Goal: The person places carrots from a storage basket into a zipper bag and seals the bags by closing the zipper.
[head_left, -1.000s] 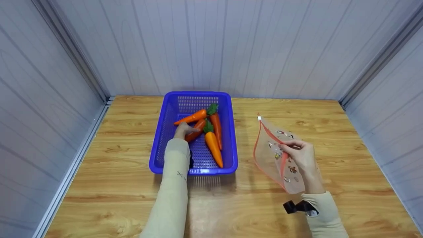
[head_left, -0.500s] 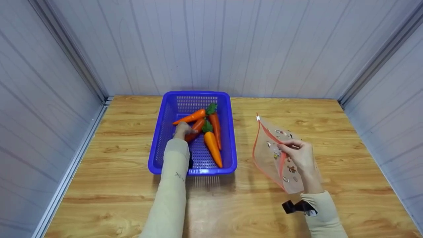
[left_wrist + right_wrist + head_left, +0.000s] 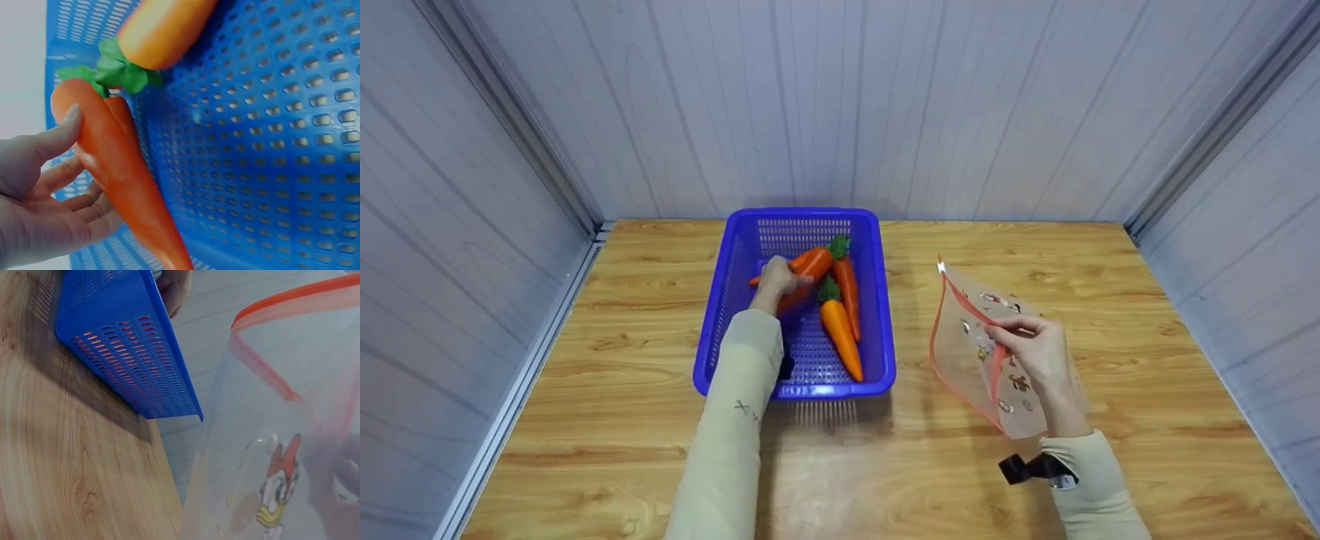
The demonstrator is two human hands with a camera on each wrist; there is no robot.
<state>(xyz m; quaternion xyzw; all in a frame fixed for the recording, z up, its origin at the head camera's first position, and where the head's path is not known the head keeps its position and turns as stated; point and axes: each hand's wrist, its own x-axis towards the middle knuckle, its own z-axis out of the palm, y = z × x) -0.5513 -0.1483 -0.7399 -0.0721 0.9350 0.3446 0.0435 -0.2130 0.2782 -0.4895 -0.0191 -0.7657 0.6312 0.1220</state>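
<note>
My left hand [image 3: 778, 283] is inside the blue plastic basket [image 3: 795, 391], gripping a red-orange carrot [image 3: 124, 169] near its thick end. In the left wrist view the thumb lies on top of that carrot and the fingers reach round beneath it. Beside it in the basket rest a lighter orange carrot [image 3: 840, 337] with green leaves and a redder carrot [image 3: 847, 281]. Another carrot is mostly hidden behind the held one. To the right, my right hand [image 3: 1041, 354] pinches the red-edged mouth of a clear zip bag [image 3: 960, 349] printed with cartoon figures; the mouth gapes toward the basket.
The basket stands on a wood-grain table [image 3: 645, 360], close to the pale back wall [image 3: 825, 112]. Metal-framed side panels bound the table left and right. A white zip slider [image 3: 941, 267] sits at the bag's far corner.
My left hand has risen slightly toward the back of the basket, lifting the carrot so it overlaps the one behind. My right hand and the bag hold almost still.
</note>
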